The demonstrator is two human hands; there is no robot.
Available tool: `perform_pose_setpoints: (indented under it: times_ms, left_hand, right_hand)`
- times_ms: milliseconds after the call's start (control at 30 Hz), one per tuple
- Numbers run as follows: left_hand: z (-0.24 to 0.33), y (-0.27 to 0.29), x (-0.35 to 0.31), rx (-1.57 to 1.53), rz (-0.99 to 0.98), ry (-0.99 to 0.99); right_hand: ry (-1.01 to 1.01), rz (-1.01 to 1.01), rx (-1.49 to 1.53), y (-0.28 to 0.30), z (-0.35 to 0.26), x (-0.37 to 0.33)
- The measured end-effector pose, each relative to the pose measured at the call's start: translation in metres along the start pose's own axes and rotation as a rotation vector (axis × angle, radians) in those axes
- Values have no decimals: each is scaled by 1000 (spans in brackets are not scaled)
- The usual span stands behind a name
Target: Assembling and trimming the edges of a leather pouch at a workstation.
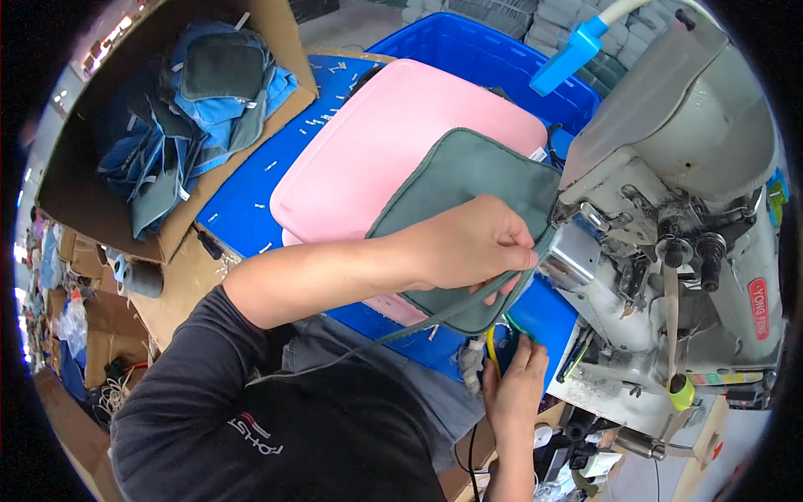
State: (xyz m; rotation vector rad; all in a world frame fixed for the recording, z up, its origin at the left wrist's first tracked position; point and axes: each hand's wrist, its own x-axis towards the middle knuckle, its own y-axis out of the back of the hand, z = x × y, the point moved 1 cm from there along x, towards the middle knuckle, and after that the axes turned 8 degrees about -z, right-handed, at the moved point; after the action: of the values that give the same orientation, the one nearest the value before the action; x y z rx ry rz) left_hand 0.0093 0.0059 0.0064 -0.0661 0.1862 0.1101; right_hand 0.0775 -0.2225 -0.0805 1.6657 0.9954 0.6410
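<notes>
A dark green rounded fabric panel (468,180) lies partly over a pink padded panel (376,125) beside the sewing machine. My left hand (481,243) is closed in a pinch at the panel's right edge, on a narrow green binding strip (410,328). From there the strip runs down and left across my lap. Lower down, at the table's front edge, my right hand (514,385) has its fingers bent around something mostly hidden. A yellow curved piece (493,351) and a bit of green show beside its fingertips. The panel's right edge sits close to the machine's metal plate (573,251).
The industrial sewing machine (686,125) fills the right side, with a blue lamp (569,58) above. At left, a cardboard box (180,222) holds blue and grey fabric pieces (222,67). A blue bin (468,38) stands behind. Thread scraps dot the blue tabletop (242,205); thread cones (144,278) stand lower left.
</notes>
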Motion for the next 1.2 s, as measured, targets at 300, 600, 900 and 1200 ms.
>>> perform_pose_setpoints:
  times_ms: [300, 600, 900, 1200]
  left_hand:
    - [-12, -1, -2, -77, -20, 15]
    - [-17, -2, -13, -63, 1, -20]
    - [-19, -3, -11, -98, -22, -51]
    - [-3, 5, -31, 87, 119, -152]
  right_hand:
    - [-355, -213, 926, 16, 55, -11]
    - [-240, -533, 1155, 86, 34, 5]
    - [-157, -464, 998, 91, 24, 39]
    - [-122, -268, 1369, 43, 10, -9]
